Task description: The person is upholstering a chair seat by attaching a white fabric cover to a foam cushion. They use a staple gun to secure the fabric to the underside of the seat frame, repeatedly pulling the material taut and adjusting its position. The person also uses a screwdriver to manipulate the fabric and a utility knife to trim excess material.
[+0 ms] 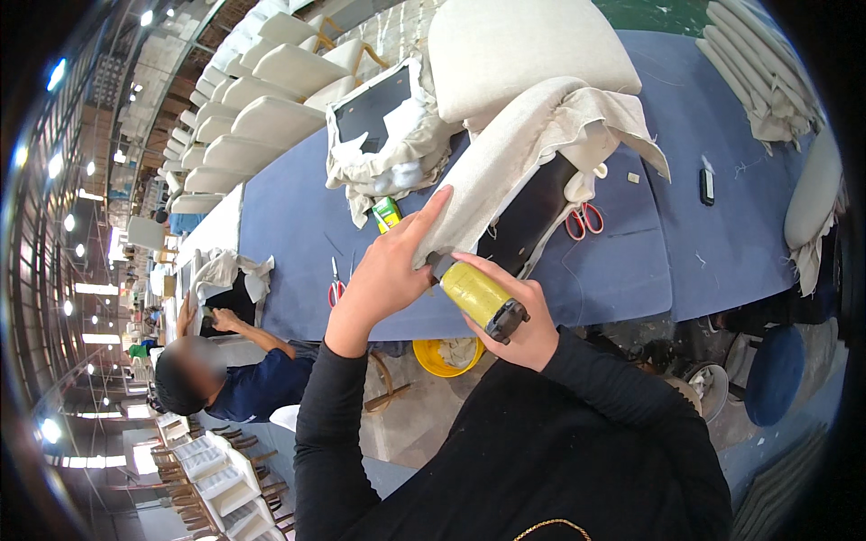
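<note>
My right hand point(538, 329) is wrapped round a yellow-green staple gun point(476, 293) with a black end cap. Its nose meets the near corner of a beige upholstered chair part point(519, 149). At that same corner my left hand point(388, 270) grips the beige fabric, with the index finger stretched along the covered side. The chair part has a black underside point(532, 212), and loose fabric point(622, 117) hangs off its far end. The staple gun's tip and my left thumb are partly hidden.
Red-handled scissors point(585, 222) lie right of the chair part, more scissors point(336, 287) to the left. Beyond are a padded panel point(532, 50) and a half-covered seat point(374, 113). A yellow bucket point(442, 361) stands below the blue table edge point(613, 316). A co-worker point(262, 374) works at left.
</note>
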`<state>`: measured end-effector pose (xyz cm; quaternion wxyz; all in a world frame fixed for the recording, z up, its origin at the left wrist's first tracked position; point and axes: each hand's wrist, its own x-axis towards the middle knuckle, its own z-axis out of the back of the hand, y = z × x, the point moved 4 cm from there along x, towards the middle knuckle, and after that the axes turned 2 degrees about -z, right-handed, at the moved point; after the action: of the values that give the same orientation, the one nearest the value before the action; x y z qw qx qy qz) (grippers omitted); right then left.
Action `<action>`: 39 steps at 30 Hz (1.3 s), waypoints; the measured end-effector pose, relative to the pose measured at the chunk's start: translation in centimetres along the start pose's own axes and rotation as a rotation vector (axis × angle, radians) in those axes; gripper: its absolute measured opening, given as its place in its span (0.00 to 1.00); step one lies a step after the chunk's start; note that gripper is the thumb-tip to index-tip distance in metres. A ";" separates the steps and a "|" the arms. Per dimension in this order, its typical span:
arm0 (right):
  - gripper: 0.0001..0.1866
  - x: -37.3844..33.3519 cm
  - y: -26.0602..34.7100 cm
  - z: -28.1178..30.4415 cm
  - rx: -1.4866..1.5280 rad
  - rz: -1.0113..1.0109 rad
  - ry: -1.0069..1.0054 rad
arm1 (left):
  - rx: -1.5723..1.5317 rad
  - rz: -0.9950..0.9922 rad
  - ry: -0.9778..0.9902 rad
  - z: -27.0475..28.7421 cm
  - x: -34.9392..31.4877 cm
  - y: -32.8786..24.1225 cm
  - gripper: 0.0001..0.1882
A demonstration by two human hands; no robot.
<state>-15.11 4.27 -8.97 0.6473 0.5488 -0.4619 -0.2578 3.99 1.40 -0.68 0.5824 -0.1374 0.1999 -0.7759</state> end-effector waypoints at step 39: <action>0.36 -3.4 -12.0 15.1 -0.306 -0.286 -0.195 | -0.706 0.121 -0.152 -3.6 -3.2 5.1 0.56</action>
<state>-27.83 -3.17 -21.87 0.6320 0.4766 -0.3955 -0.4657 7.56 3.76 -6.21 0.5571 -0.3753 0.4194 -0.6106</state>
